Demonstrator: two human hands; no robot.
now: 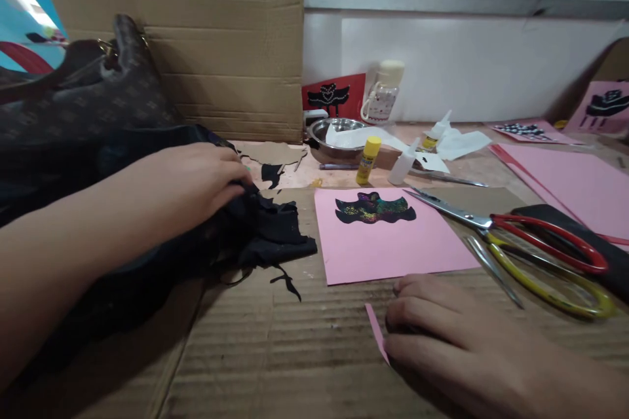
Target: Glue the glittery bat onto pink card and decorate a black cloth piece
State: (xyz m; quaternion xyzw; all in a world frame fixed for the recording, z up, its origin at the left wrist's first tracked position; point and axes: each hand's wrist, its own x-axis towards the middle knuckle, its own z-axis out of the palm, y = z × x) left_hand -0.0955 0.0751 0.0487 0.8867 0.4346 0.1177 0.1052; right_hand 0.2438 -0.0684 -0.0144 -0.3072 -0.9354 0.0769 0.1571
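Observation:
At the left, my left hand [206, 177] lies over a bunched heap of black cloth-like material [275, 229], its fingers curled onto it and their tips partly hidden. My right hand [442, 334] is low on the corrugated cardboard [275, 353], fingers bent, with a narrow pink paper strip [375, 328] at its fingertips; the thumb is hidden. Just beyond it lies a pink paper sheet [393, 255] bearing a wavy black cut-out [374, 209] with glittery colours. Scissors [491, 222] with one red and one yellow handle rest with their tips over that sheet, tweezers [494, 272] beside them.
Behind the sheet stand a yellow glue stick [368, 160], white glue bottles [403, 162] and a metal bowl [339, 134]. A clear bottle [383, 93] is by the wall. A brown handbag [88, 91] sits left, before a cardboard panel [221, 33]. More pink sheets [565, 177] lie right.

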